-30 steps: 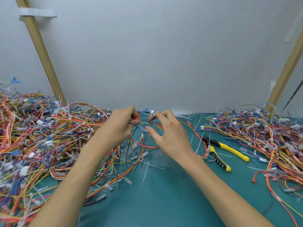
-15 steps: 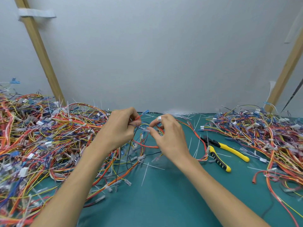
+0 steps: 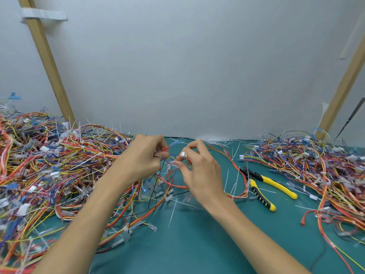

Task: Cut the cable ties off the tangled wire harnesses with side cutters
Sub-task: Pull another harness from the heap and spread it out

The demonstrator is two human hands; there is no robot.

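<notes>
- A slanted wooden post (image 3: 47,62) with a strip of pale tape leans against the grey wall (image 3: 197,66) behind the worktop's far left corner.
- A deep heap of tangled wire harnesses (image 3: 49,175), red, yellow, blue and orange, covers the left side of the green worktop (image 3: 197,244), with white cable ties (image 3: 70,125) bristling out of it.
- The left hand (image 3: 142,161) is raised near the middle of the worktop beside that heap, its fingers curled and pinching a few thin wires, one red and one dark.
- A loose harness (image 3: 166,180) hangs between the two hands, its loops trailing down onto the worktop and into the edge of the left heap.
- The right hand (image 3: 201,175) is close to the left one, thumb and fingertips pinching the same harness just beside a small white connector (image 3: 183,154).
- Snipped white tie strips (image 3: 172,213) lie scattered on the worktop below and around the hands, and more are banked along the far edge.
- The side cutters (image 3: 264,186), with yellow and black handles spread apart, lie flat on the worktop to the right of the right hand, clear of both hands, the nose pointing toward the far edge.
- A second, lower heap of harnesses (image 3: 316,171) spreads over the right side of the worktop to its right edge.
- Another wooden post (image 3: 343,89) slants up behind the far right corner.
</notes>
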